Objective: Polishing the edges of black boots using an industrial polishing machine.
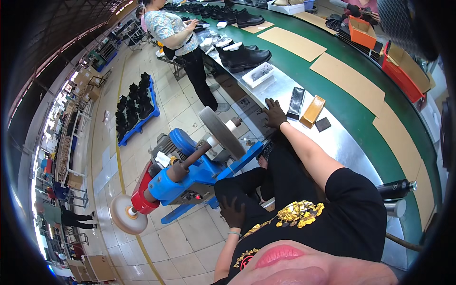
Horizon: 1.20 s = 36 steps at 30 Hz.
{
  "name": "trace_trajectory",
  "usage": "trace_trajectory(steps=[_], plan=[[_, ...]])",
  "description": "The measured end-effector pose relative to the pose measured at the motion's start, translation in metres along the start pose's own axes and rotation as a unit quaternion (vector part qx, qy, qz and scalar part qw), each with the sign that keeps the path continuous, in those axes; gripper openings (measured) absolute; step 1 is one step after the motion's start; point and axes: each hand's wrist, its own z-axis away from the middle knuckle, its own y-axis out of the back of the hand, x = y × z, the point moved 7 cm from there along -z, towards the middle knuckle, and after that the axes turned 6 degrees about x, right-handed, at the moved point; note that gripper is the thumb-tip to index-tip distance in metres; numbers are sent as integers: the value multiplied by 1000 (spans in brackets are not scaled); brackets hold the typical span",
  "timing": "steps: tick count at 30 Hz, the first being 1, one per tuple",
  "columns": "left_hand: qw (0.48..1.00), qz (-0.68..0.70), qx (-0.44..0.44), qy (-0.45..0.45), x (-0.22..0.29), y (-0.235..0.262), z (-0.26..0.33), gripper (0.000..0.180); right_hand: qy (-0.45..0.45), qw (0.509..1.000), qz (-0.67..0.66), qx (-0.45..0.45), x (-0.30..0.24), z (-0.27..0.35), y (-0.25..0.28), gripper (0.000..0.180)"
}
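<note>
My left hand [232,212], in a dark glove, rests on my thigh with its fingers spread, holding nothing. My right hand [274,114], gloved alike, lies with fingers apart at the near edge of the metal bench [341,147]. Just right of it are a black block [295,102] and an amber block [313,112], with a small dark square pad [323,124] beside them. Left of my legs stands a blue and red polishing machine [183,166]. It carries a dark wheel [222,133] near my right hand and a pale buffing wheel [128,214] at its other end.
Beyond the bench runs a green belt [304,52] with cardboard sheets [349,80]. A white tray [259,76] and black boots [244,57] sit farther along. A co-worker [178,40] stands there. A blue pallet [140,123] holds black shoes. A black bottle [395,189] is at my right.
</note>
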Motion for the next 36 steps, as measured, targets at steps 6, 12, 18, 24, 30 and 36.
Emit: trace_trajectory(steps=[6,12,18,24,30,36], plan=[[1000,5,8,-3,4,-2,3,48,3,1000,3,-3,2,1,2,59],[1000,3,4,5,2,-1,2,48,6,1000,5,17,3,1,0,57],[1000,-6,7,5,-1,-1,2,48,8,1000,5,18,0,1,2,56],[1000,-14,6,4,-1,1,4,48,8,1000,0,11,-2,1,5,55],[1000,-6,-1,7,0,3,6,48,3,1000,4,8,-2,3,8,54],[1000,-2,8,0,2,7,7,48,4,1000,9,0,-4,3,11,55]])
